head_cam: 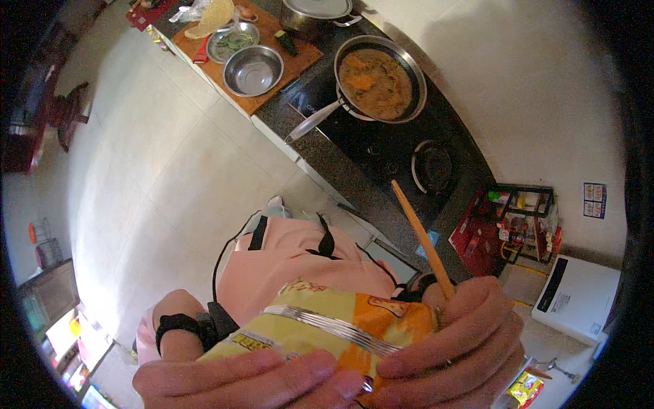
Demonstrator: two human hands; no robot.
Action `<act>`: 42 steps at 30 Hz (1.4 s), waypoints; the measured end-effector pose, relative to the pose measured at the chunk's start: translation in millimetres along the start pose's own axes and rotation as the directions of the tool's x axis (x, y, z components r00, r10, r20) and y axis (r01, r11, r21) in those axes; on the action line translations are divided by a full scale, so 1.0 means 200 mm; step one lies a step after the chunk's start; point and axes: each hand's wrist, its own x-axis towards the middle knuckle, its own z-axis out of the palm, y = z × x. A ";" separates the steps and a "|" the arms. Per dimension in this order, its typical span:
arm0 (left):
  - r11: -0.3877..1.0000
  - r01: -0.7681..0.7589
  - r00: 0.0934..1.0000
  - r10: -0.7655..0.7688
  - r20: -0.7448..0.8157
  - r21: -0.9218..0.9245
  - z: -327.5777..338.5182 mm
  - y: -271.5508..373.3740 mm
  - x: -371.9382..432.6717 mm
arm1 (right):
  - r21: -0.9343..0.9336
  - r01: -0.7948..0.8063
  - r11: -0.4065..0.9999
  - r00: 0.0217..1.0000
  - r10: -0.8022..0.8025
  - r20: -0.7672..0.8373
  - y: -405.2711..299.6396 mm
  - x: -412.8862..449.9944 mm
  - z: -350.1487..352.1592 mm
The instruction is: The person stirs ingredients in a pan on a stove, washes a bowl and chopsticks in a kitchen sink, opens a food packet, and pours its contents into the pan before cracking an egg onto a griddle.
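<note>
Close to the camera, a yellow and orange plastic food packet (327,317) with a silvery crimped seam is held between both hands. My left hand (245,381) grips its near left part. Fingers of my right hand (460,353) close on its right end. From the right hand a wooden chopstick (421,232) also sticks out, its tip over the counter; whether a second one lies against it is unclear. Beyond, a steel frying pan (378,84) holds orange-brown food in liquid on the black cooktop (368,148). The packet's underside is hidden.
The pan's handle (314,121) juts over the counter's front edge. A second burner (432,167) lies to the right. On the wooden cutting board (301,59) stand an empty steel bowl (253,71) and a bowl with green pieces (232,43). A lidded pot (317,13) and a black rack (526,199) flank the cooktop.
</note>
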 end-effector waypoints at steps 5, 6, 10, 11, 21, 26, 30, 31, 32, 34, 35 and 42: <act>0.991 -0.094 0.995 0.091 -0.046 -0.090 -0.02 0.01 -0.04 | -0.053 -0.064 0.997 0.932 0.041 -0.359 -0.07 -0.01 0.14; 0.989 -0.101 0.994 0.095 -0.053 -0.109 -0.02 0.01 -0.05 | -0.072 -0.046 0.996 0.914 0.013 -0.405 -0.06 0.00 0.16; 0.984 -0.020 0.998 0.010 -0.060 -0.178 0.00 0.03 -0.05 | -0.124 -0.055 0.991 0.921 0.003 -0.389 -0.05 -0.06 0.16; 0.974 -0.038 0.994 0.015 -0.108 -0.221 0.02 0.02 -0.05 | -0.135 -0.062 0.989 0.926 0.006 -0.378 -0.07 -0.09 0.15; 0.973 -0.142 0.966 0.095 -0.242 -0.183 0.10 -0.01 -0.09 | -0.147 -0.078 0.986 0.968 0.039 -0.249 -0.14 -0.25 0.12; 0.953 -0.281 0.906 0.225 -0.360 -0.113 0.21 -0.01 -0.14 | -0.138 -0.032 0.990 0.970 -0.003 -0.243 -0.19 -0.23 0.10; 0.924 -0.370 0.873 0.309 -0.377 -0.098 0.25 -0.01 -0.15 | -0.135 -0.008 0.991 0.918 -0.047 -0.393 -0.18 -0.06 0.12; 0.917 -0.385 0.870 0.323 -0.372 -0.104 0.26 -0.01 -0.15 | -0.141 -0.009 0.990 0.902 -0.053 -0.428 -0.18 -0.08 0.15; 0.914 -0.394 0.865 0.333 -0.376 -0.097 0.25 0.00 -0.16 | -0.206 0.079 0.975 0.840 -0.177 -0.513 -0.16 -0.13 0.23; 0.901 -0.422 0.856 0.359 -0.372 -0.100 0.25 0.00 -0.16 | -0.307 0.143 0.941 0.742 -0.307 -0.596 -0.16 -0.16 0.28; 0.901 -0.423 0.859 0.365 -0.360 -0.097 0.27 0.00 -0.18 | -0.337 0.112 0.935 0.749 -0.303 -0.589 -0.14 -0.11 0.22; 0.865 -0.489 0.836 0.429 -0.343 -0.110 0.32 0.02 -0.17 | -0.385 0.002 0.923 0.732 -0.263 -0.628 -0.25 -0.14 0.17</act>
